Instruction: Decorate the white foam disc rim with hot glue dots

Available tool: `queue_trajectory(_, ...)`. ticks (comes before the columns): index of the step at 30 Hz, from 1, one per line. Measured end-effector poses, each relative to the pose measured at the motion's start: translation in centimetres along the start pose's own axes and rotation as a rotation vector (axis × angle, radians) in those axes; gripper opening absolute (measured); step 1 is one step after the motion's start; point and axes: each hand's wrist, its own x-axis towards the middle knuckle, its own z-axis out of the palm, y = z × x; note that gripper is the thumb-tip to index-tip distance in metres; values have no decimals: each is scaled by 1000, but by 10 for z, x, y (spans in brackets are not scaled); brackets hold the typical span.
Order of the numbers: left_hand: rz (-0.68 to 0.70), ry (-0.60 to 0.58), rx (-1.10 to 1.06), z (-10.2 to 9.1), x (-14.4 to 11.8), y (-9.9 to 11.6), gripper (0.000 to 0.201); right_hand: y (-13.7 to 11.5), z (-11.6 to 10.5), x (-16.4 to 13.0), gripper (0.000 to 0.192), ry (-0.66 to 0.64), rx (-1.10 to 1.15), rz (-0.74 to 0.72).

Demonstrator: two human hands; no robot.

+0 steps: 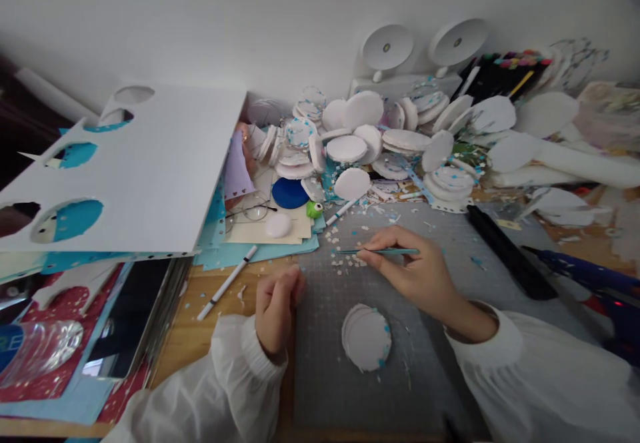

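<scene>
Pinched in my right hand (413, 263) is a pair of teal tweezers (397, 251), its tips pointing left over small white paper flowers (343, 263) scattered on the grey cutting mat (325, 376). My left hand (280, 306) rests closed at the mat's left edge; whether anything is inside its curled fingers is hidden. Between and below the hands lies a round white disc (367, 337) with a few blue bits along its right rim. Thin pale strands (407, 356) lie just right of it.
Many white discs (353, 149) are heaped at the back. A white board with round holes (165, 163) stands at left, near a clear bottle (45, 349). Pens (227, 283), glasses (255, 209) and a blue disc (290, 193) lie mid-table. At right are a black bar (510, 253) and a blue glue gun (600, 283).
</scene>
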Motion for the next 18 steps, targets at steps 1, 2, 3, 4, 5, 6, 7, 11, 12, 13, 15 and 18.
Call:
queue_trajectory(1, 3, 2, 3, 0, 0, -1, 43, -1, -1, 0, 10, 12, 4, 4)
queue_trajectory(2, 8, 4, 7, 0, 1, -2, 43, -2, -2, 1, 10, 22, 11, 5)
queue_trajectory(3, 15, 5, 17, -1, 1, -3, 43, -3, -2, 2, 10, 28, 20, 4)
queue_trajectory(4, 27, 4, 30, -2, 2, -4, 44, -5, -2, 3, 10, 32, 31, 3)
queue_trajectory(5, 41, -1, 49, -2, 2, -4, 44, -6, -2, 3, 10, 34, 43, 2)
queue_trajectory(6, 55, -13, 70, -3, 2, -4, 43, -8, -2, 3, 10, 38, 60, -2)
queue_trajectory(7, 69, -28, 92, -4, 2, -4, 41, -11, -2, 3, 10, 38, 80, -6)
queue_trajectory(11, 100, -149, 210, -4, 2, 4, 27, -21, -9, -8, 9, 39, 175, -17)
queue_trajectory(12, 101, -189, 241, -4, 1, 6, 25, -22, -11, -13, 10, 34, 197, -11)
queue_trajectory(13, 99, -227, 270, -3, 1, 7, 24, -22, -13, -17, 11, 30, 218, -2)
queue_trajectory(15, 95, -289, 316, -2, 0, 9, 25, -21, -16, -27, 12, 21, 255, 28)
queue_trajectory(18, 105, -352, 350, 0, 0, 9, 25, -16, -18, -37, 11, 34, 303, 91)
